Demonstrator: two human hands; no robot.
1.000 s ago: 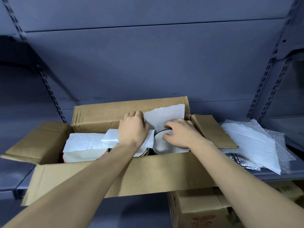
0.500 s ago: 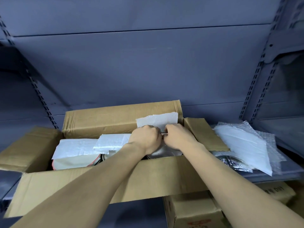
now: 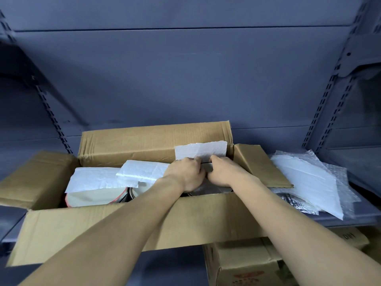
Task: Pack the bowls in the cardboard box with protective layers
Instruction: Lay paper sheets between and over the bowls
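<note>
Inside the open box (image 3: 127,221), both hands are curled closed side by side, knuckles nearly touching. The left hand (image 3: 186,174) and right hand (image 3: 221,172) are each pinched on the lower edge of a white foam sheet (image 3: 201,150) standing at 12 o'clock. Bowls (image 3: 97,198) lie at 9 o'clock under more foam (image 3: 99,179)

A storeroom or warehouse packing area is suggested by grey metal shelving with slotted uprights (image 3: 321,112) and a plain grey back panel (image 3: 185,79). An open brown cardboard box (image 3: 132,219) is set on the shelf beside a heap of white foam sheets and clear bubble wrap (image 3: 313,182), and another brown printed carton (image 3: 247,267) is stored on the level below.
</note>
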